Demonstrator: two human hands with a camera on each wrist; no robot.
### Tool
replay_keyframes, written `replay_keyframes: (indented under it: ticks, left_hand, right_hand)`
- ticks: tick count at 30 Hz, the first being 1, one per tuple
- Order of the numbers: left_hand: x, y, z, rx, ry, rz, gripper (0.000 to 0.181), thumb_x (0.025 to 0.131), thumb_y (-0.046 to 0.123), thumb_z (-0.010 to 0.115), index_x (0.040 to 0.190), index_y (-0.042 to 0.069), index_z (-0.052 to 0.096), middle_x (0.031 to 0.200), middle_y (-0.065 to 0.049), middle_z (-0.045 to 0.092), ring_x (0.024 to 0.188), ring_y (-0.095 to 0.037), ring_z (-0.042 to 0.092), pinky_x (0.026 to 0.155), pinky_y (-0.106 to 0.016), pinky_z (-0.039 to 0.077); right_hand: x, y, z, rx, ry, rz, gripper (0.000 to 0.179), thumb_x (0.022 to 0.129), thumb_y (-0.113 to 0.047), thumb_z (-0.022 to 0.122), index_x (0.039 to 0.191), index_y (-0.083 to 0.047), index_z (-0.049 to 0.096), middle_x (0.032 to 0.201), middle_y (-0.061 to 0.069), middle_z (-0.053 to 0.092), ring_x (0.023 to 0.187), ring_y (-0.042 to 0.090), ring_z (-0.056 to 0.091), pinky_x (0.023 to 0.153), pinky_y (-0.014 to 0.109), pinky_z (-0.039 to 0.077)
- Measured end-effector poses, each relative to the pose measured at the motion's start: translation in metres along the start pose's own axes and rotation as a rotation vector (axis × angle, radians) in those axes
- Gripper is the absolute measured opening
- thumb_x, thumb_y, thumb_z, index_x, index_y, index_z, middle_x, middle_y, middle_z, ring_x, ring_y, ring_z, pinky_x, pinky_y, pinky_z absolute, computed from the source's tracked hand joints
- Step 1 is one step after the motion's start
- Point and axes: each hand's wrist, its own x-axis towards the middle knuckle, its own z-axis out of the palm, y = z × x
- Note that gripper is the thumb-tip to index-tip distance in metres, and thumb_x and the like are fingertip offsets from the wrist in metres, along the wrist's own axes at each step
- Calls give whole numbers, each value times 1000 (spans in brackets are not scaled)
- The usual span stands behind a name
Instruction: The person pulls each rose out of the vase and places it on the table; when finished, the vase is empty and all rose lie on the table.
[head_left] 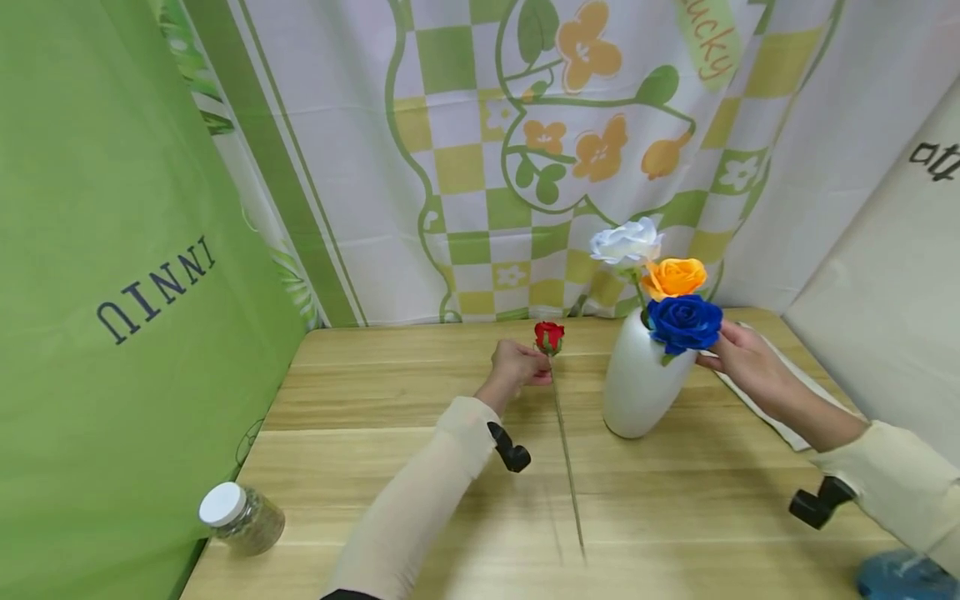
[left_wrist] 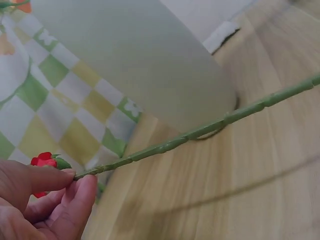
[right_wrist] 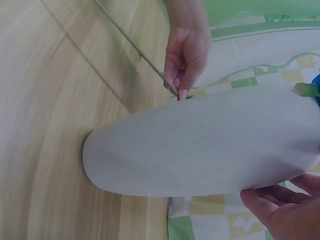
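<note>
My left hand (head_left: 519, 364) pinches the green stem (left_wrist: 170, 144) of a red rose (head_left: 549, 337) just beneath its bloom. The long thin stem slants down toward the front of the table, above its shadow. Right of it stands a white vase (head_left: 637, 383) holding a white rose (head_left: 628, 242), an orange rose (head_left: 677, 277) and a blue rose (head_left: 685, 323). My right hand (head_left: 753, 367) holds the vase's upper right side, its fingers (right_wrist: 260, 202) against the wall. The blue rose hides some of those fingertips in the head view.
On the wooden table (head_left: 360, 467), a white-lidded glass jar (head_left: 243, 517) stands at the front left. A white cloth (head_left: 787, 392) lies behind the right forearm. A blue object (head_left: 896, 575) sits at the lower right edge. Curtains (head_left: 480, 192) hang around the table.
</note>
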Motion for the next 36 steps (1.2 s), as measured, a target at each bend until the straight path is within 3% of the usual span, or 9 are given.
replay_keyframes:
  ticks: [4, 6, 8, 14, 20, 25, 36]
  left_hand:
    - [1, -5, 4, 32, 41, -7, 5, 84, -9, 71, 88, -8, 69, 84, -23, 75, 53, -15, 67, 73, -42, 65]
    - [2, -8, 7, 38, 59, -23, 6, 83, -8, 73, 84, -4, 67, 76, -19, 74, 52, -16, 67, 78, -45, 64]
    - [2, -11, 10, 38, 59, -41, 11, 82, -8, 74, 81, -2, 65, 70, -14, 72, 52, -16, 67, 82, -48, 63]
    - [2, -16, 18, 35, 54, -72, 15, 81, -8, 75, 78, 0, 63, 64, -10, 68, 52, -15, 65, 83, -48, 63]
    - [7, -23, 26, 114, 97, -113, 18, 82, -5, 76, 73, 4, 63, 62, -7, 67, 46, -14, 64, 78, -44, 64]
    - [13, -26, 30, 121, 96, -133, 18, 82, -5, 76, 73, 4, 63, 59, -6, 64, 44, -15, 63, 77, -45, 64]
    - [12, -36, 37, 120, 91, -149, 25, 79, -10, 73, 69, 6, 56, 52, -7, 61, 40, -15, 58, 58, -39, 64]
  right_hand:
    - [-1, 2, 0, 21, 23, -22, 65, 110, -36, 31, 150, 15, 26, 137, -7, 53, 102, -23, 52, 83, 7, 54]
    - [-1, 2, 0, 41, 28, -31, 64, 110, -36, 33, 150, 14, 29, 124, -27, 50, 101, -22, 54, 83, 7, 54]
    - [-2, 2, 0, 60, 34, -32, 63, 109, -35, 35, 149, 14, 30, 118, -33, 49, 101, -21, 55, 82, 7, 54]
    - [-2, 2, 1, 53, 48, -17, 63, 109, -36, 36, 150, 12, 31, 128, -23, 51, 101, -20, 56, 83, 8, 55]
    - [-3, 1, 1, 71, 49, -24, 62, 109, -35, 37, 149, 12, 33, 114, -35, 49, 101, -20, 56, 82, 8, 55]
    - [-3, 1, 1, 67, 45, -34, 63, 109, -35, 36, 148, 14, 32, 113, -37, 49, 101, -20, 56, 82, 8, 55]
    - [-3, 2, 1, 66, 42, -12, 65, 109, -36, 35, 149, 15, 30, 117, -32, 50, 101, -21, 55, 83, 7, 54]
